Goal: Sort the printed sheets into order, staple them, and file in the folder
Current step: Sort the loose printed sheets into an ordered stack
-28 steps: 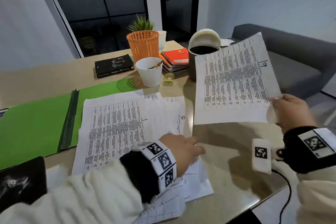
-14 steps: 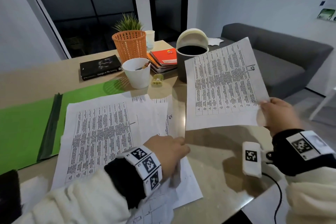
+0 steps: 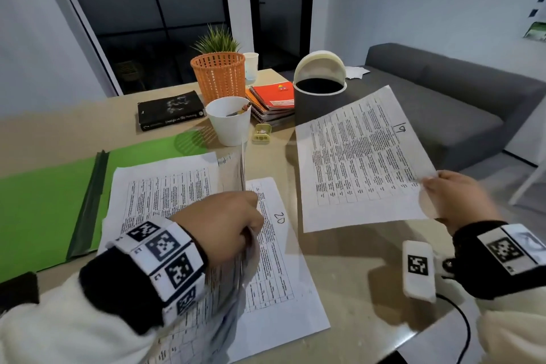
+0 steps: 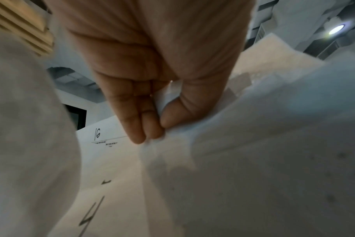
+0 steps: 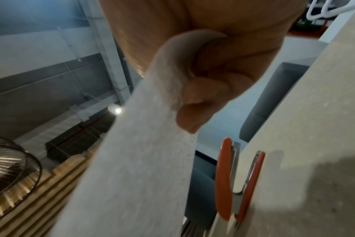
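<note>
The open green plastic folder lies far left on the beige table. Your left hand pinches a lifted bundle of printed sheets over page 20. Your right hand pinches sheet 19 by one corner, off the table. Risk: a loose pinch lets pages slip, scrambling the order.

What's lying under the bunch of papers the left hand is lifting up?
A printed sheet hand-marked 20 lies flat on the beige table, exposed where the left hand raises the lifted stack of sheets. Anything beneath that sheet is covered.
</note>
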The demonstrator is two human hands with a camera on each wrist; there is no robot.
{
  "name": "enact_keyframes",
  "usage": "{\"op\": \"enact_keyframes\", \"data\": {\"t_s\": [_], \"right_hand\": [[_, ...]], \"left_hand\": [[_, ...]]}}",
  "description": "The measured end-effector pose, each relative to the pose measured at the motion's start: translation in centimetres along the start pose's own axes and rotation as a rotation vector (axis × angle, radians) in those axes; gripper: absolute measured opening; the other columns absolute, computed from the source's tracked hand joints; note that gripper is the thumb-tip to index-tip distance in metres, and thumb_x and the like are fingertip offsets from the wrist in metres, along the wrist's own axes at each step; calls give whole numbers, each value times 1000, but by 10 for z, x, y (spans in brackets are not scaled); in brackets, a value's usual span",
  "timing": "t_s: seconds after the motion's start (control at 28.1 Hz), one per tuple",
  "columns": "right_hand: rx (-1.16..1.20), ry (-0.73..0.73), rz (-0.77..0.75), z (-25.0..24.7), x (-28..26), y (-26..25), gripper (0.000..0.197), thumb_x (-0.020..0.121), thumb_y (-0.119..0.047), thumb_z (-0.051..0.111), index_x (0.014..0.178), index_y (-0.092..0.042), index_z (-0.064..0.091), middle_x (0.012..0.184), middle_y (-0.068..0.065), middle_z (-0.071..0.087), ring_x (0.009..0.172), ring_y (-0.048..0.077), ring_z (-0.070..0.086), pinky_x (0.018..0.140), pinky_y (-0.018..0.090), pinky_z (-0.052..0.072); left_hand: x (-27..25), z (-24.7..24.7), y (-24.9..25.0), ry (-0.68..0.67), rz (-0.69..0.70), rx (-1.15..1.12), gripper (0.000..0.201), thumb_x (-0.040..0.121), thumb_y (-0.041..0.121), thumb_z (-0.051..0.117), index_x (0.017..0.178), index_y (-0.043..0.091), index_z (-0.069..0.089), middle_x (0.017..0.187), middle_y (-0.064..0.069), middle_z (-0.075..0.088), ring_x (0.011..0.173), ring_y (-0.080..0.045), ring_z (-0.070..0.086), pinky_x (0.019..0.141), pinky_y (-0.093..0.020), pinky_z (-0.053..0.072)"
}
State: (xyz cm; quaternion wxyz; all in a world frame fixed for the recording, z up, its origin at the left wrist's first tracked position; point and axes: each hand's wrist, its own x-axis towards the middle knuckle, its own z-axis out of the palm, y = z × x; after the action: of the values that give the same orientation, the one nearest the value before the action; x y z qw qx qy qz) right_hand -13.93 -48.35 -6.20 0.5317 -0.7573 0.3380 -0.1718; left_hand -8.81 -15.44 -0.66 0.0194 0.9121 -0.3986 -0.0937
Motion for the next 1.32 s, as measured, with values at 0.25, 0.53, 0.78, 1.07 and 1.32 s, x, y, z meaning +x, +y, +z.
{"op": "enact_keyframes", "data": {"t_s": [0.25, 0.53, 0.78, 1.07, 1.32], "right_hand": [[-42, -182, 28, 26, -14, -1, 28, 90, -1, 50, 67, -11, 61, 47, 0, 56, 46, 19, 48, 50, 24, 36], [-316, -461, 14, 64, -43, -6, 17, 89, -5, 52, 78, -10, 64, 65, 4, 60, 56, 19, 55, 53, 22, 41], [-486, -679, -53, 92, -70, -23, 19, 87, -12, 56, 72, -17, 66, 60, -5, 62, 44, 3, 56, 43, 13, 41], [-726, -864, -146, 113, -78, -36, 20, 89, -14, 51, 90, -7, 70, 73, -1, 67, 59, 12, 62, 62, 21, 53], [-640, -852, -93, 121, -69, -24, 35, 92, -39, 52, 109, -10, 62, 103, 12, 69, 94, 29, 67, 89, 38, 52]], "left_hand": [[-11, -4, -5, 23, -42, -2, 21, 81, 6, 50, 90, 16, 65, 93, 6, 45, 84, -9, 43, 79, -30, 42], [-17, -11, -4, 44, -67, -12, 22, 81, 5, 48, 91, 13, 66, 93, 4, 44, 85, -13, 45, 79, -29, 41], [-27, -17, -7, 60, -103, -1, 26, 85, 6, 47, 98, 15, 66, 100, 2, 47, 87, -12, 44, 78, -25, 39], [-28, -16, -7, 79, -95, -16, 23, 83, 6, 48, 92, 16, 66, 94, 4, 45, 83, -13, 44, 76, -27, 40], [-15, 5, -4, 24, -42, -23, 23, 86, 6, 48, 99, 13, 66, 100, 2, 46, 94, -15, 48, 77, -27, 39]]}}
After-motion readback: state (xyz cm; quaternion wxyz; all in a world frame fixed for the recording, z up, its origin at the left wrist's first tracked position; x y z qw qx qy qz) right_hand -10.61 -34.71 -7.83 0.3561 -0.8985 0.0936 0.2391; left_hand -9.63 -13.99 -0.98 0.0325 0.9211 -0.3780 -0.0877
